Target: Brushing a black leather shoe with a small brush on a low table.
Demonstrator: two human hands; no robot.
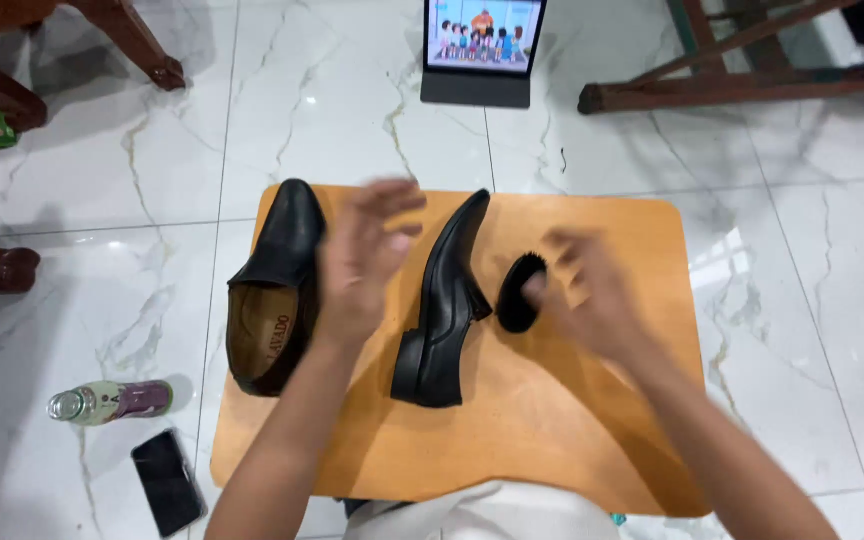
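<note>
I see one container at the lower left of the frame: a clear bottle (110, 401) lying on its side on the marble floor (812, 260), part filled with something pale and dark; I cannot tell what. Just below it lies a flat black phone (167, 482).

At the centre is a low wooden board (552, 420) with rounded corners, its near edge partly covered by pale cloth. My left hand (357, 262) hovers open, fingers spread and blurred, between two glossy black leather shoes: the left shoe (274, 285) shows its tan lining, the right shoe (444, 300) lies on its side, heel toward me. My right hand (587, 290) is blurred too; its fingers curl loosely beside a dark oval brush (520, 292) on the board, and I cannot tell whether they grip it.

At top centre a propped tablet (482, 45) is cut off by the frame, as are dark wooden furniture legs (142, 50) at the upper corners.
</note>
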